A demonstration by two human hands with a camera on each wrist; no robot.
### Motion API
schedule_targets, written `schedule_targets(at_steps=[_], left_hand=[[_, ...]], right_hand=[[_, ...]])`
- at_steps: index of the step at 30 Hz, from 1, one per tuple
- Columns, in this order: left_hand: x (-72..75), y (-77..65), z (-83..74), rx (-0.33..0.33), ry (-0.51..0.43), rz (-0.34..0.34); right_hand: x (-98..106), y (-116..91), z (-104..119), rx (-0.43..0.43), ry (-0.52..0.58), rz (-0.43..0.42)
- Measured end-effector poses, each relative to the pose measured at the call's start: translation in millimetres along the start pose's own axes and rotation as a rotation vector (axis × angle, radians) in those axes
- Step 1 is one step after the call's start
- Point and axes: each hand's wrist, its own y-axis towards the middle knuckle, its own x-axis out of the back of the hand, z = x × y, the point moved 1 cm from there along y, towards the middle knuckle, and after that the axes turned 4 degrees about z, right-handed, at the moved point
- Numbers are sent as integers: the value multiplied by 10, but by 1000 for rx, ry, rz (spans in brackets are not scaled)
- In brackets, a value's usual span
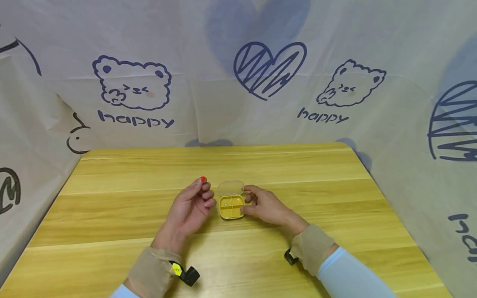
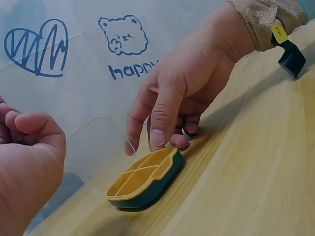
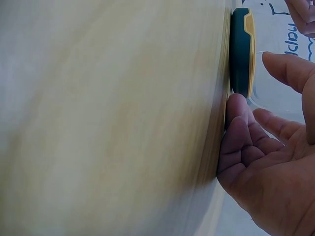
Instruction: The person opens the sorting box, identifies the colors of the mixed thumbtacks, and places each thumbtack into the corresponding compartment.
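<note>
A small pill box [image 1: 232, 207] with a yellow, four-part tray and a dark green base lies on the table. Its clear lid [image 1: 231, 188] stands raised at the back. My left hand [image 1: 189, 209], palm partly up, pinches a small red pill-like piece [image 1: 203, 179] left of the box; its exact kind is too small to tell. My right hand [image 1: 269, 205] holds the box at its right side, thumb at the rim and forefinger by the lid's edge. In the left wrist view, the thumb [image 2: 160, 123] covers part of the tray's far end. Small pale spots show in the back compartments.
The wood-grain table [image 1: 316, 248] extends on all sides of the box. Behind it hangs a pale cloth [image 1: 208, 107] with bear and heart drawings. A small black device [image 1: 190, 276] is strapped at the left wrist, another [image 1: 290, 256] at the right.
</note>
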Motion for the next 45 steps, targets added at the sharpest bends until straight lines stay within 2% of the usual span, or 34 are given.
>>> schedule_targets(at_steps=[3, 8, 11, 14, 16, 20, 22, 26, 27, 29, 33, 36, 40, 43, 45], left_hand=[[5, 1, 13, -29, -49, 34], [0, 8, 7, -47, -61, 54], [4, 16, -2, -41, -33, 46], [10, 29, 0, -19, 59, 7], [13, 42, 14, 2, 181, -56], [22, 74, 61, 57, 510, -206], [24, 85, 91, 79, 628, -264], [27, 100, 149, 80, 838, -325], [31, 103, 163, 80, 922, -339], [30, 110, 187, 62, 1161, -345], [-5, 112, 244, -8, 1714, -308], [-61, 113, 292, -83, 2016, -240], [-104, 149, 344, -194, 2266, -119], [-111, 192, 376, -287, 2396, -38], [-119, 224, 401, -320, 2462, -5]], right_hand=[[-2, -1, 4, -1, 10, 1], [1, -6, 6, 7, 12, -1], [3, -8, 3, 7, 10, -2], [2, -8, 2, 4, 8, -1], [0, -7, 3, 1, 2, -2], [-6, -5, 8, 0, -13, -4], [-9, -4, 11, -3, -16, -5], [-9, -9, 17, -14, -18, -6], [-8, -12, 19, -14, -19, -5], [-7, -19, 22, -15, -20, -4], [-2, -22, 27, -11, -25, 4], [1, -20, 25, -8, -34, 12], [8, -27, 29, -8, -40, 20], [11, -33, 39, -11, -30, 24], [11, -33, 44, -12, -21, 26]])
